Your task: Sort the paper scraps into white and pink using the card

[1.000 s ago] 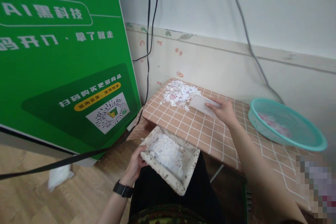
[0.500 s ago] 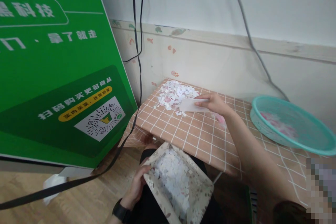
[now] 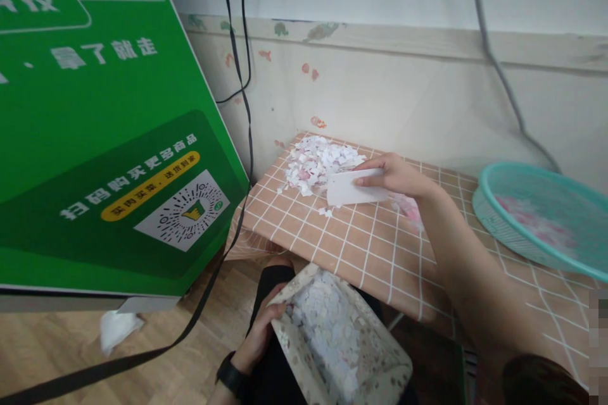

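The right hand (image 3: 396, 175) pinches a white card (image 3: 349, 191) just beside the right-hand near edge of the pile of paper scraps (image 3: 318, 161); the card's edge would work best kept low and even (a few loose bits (image 3: 326, 212) lie in front of the pile). The left hand (image 3: 261, 329) grips the rim of a box (image 3: 294, 351) of scraps (image 3: 330, 323), nearer the wearer than the pile, and a steady, open-side-up hold should stop spills

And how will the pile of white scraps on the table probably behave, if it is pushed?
The pile of white scraps would probably spread rather than slide as one, since the bits lie loose. It looks light for its size, as the bits seem thin, like paper. Some may trail behind: a few stray bits lie apart on the checked tabletop.
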{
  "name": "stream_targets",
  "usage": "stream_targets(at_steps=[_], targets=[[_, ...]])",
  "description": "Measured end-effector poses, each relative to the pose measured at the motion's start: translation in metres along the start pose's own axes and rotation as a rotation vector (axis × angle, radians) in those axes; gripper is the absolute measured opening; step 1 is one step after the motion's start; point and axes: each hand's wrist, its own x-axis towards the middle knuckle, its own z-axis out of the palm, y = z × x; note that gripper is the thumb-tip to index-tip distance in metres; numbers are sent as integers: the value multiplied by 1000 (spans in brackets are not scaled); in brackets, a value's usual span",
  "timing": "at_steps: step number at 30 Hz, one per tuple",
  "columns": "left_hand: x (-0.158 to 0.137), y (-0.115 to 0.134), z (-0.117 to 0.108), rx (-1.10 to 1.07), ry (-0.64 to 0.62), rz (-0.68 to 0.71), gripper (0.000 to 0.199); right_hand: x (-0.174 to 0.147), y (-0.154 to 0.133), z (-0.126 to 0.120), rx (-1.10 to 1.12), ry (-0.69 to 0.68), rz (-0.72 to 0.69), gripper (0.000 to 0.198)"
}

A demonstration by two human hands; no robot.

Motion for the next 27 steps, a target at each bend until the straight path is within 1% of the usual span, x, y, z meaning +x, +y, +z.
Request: stream_targets(at_steps=[2, 4, 8, 10, 13, 16, 19, 23, 27], targets=[[0, 1, 1, -2, 6, -5, 48, 1, 1, 1, -11, -34, -8, 25], [-1, 2, 2, -11, 4, -9, 48, 2, 2, 3, 4, -38, -10, 24], [-2, 5, 5, 2, 2, -7, 47, 3, 4, 8, 79, 87, 4, 30], [-2, 7, 5, 17, 5, -14, 47, 3, 3, 9, 88, 118, 31, 33], [-1, 7, 5, 31, 0, -5, 45, 2, 2, 9, 74, 77, 38, 31], [-1, 4, 3, 41, -17, 3, 42, 3, 3, 13, 72, 46, -6, 29], [-1, 2, 2, 38, 8, 5, 43, 5, 5, 17, 63, 42, -39, 29], [-2, 4, 5, 58, 58, -10, 45, 5, 5, 18, 45, 58, -29, 29], [-2, 6, 7, 62, 42, 12, 47, 6, 3, 18, 7, 47, -39, 28]])
